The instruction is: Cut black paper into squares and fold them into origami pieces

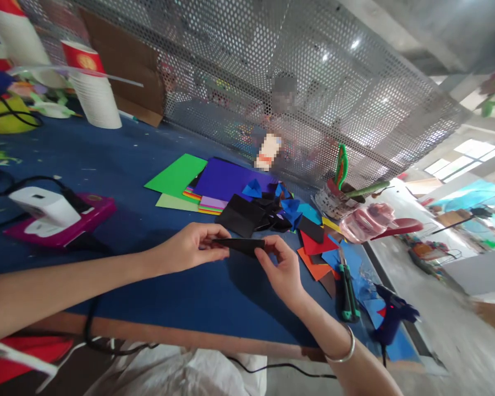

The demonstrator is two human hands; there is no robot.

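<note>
Both hands hold one folded black paper strip (240, 245) a little above the blue table (148, 220). My left hand (192, 246) pinches its left end between thumb and fingers. My right hand (282, 269) grips the right end, fingers curled round it, a silver bangle on that wrist. Just beyond the strip lie folded black and blue paper pieces (268, 212) and a stack of coloured sheets (214, 184).
A white device on a magenta box (53, 214) with black cables sits at left. Paper cups (93, 88) stand far left. A green utility knife (346, 291), blue glue gun (391, 319) and red and orange scraps (315, 256) lie at right. A perforated metal screen (313, 82) backs the table; a person sits behind it.
</note>
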